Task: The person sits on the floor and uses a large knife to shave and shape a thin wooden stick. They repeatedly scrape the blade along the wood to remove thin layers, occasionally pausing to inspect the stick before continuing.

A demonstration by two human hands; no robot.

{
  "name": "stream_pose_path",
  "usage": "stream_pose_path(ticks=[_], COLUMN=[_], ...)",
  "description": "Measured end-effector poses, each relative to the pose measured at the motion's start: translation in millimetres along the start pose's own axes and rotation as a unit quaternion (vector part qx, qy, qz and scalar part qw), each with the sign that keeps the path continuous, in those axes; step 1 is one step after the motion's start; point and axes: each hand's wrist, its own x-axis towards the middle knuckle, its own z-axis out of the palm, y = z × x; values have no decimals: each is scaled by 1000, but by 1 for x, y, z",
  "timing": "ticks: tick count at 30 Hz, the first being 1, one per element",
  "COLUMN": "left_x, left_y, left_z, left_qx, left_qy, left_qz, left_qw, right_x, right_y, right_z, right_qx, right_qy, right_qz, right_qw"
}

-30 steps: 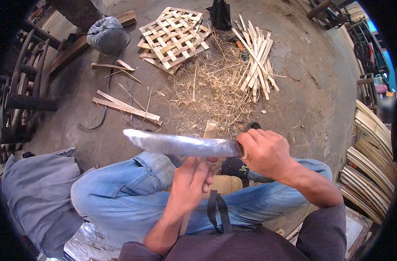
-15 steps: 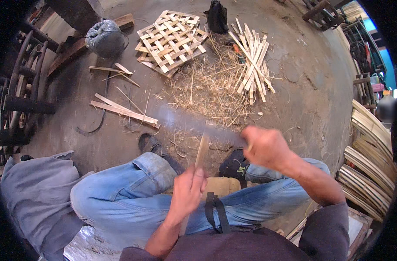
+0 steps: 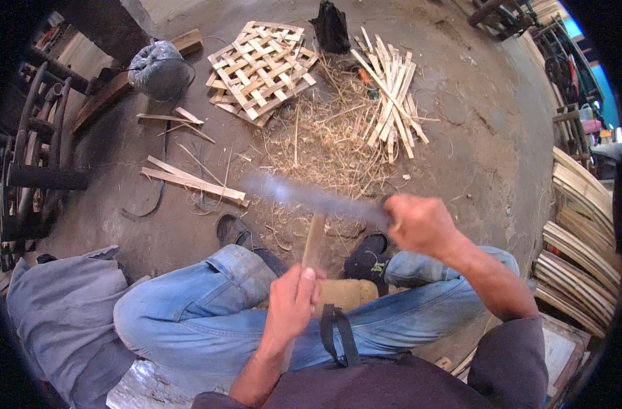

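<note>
Long knife (image 3: 345, 206) set crosswise at the far end of a held wooden strip (image 3: 314, 238)

The earthen floor (image 3: 475, 163) spreads beyond and to either side of the strip. A litter of shavings (image 3: 331, 150) lies on it, just past the strip's tip. Farther off and to the strip's left rest the woven lattice panels (image 3: 260, 71); farther off to its right, a criss-crossed pile of slats (image 3: 395, 95). The strip itself points away from the person's body, its far end leaning slightly right. The knife, blurred, runs nearly square across that end; whether its edge touches the wood, I cannot tell. The left hand (image 3: 292, 300) is the nearer one, fingers closed around the strip below its exposed far part. The right hand (image 3: 423, 223) sits off to the strip's right, near its tip, fist wrapped around the knife's handle.
</note>
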Motion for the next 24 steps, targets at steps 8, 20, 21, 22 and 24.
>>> stream_pose_path(ticks=[8, 20, 21, 22, 24], left_x=[53, 121, 118, 116, 114], left_y=[40, 2, -3, -9, -18], left_z=[-1, 17, 11, 7, 1], left_qx=[-285, -198, -210, -208, -197], left_qy=[16, 179, 168, 164, 161], left_qz=[-24, 43, 54, 40, 21], left_qw=[958, 963, 962, 963, 967], right_x=[1, -17, -8, 2, 18], right_y=[-15, -90, -80, -68, -27], right_z=[59, 98, 84, 73, 54], right_qx=[183, 575, 563, 552, 507], right_qy=[102, 58, 75, 91, 140], right_qz=[333, 397, 409, 422, 434], right_qw=[919, 713, 714, 714, 732])
